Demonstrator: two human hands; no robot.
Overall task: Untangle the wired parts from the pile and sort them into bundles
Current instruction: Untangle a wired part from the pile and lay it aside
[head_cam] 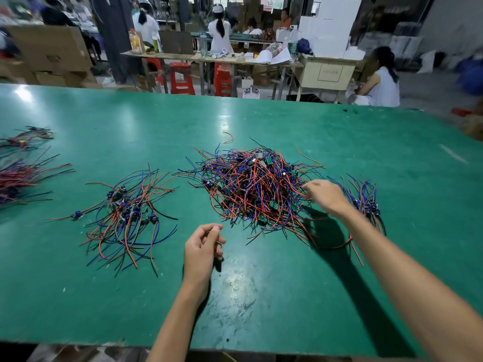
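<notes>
A big tangled pile (254, 190) of red, blue and black wires with small green boards lies at the middle of the green table (130, 113). My right hand (325, 195) reaches into the pile's right edge, fingertips pinched on a wire there. My left hand (202, 250) hovers in front of the pile with fingers loosely curled; nothing is clearly in it. A smaller spread bundle (128, 215) lies to the left. Another small bundle (366, 199) lies just right of my right wrist, partly hidden by the arm.
More sorted bundles (21, 176) lie at the table's far left edge. A loose red wire (228, 138) rests behind the pile. Beyond the table stand other workbenches, red stools (180, 78), cardboard boxes and several seated people.
</notes>
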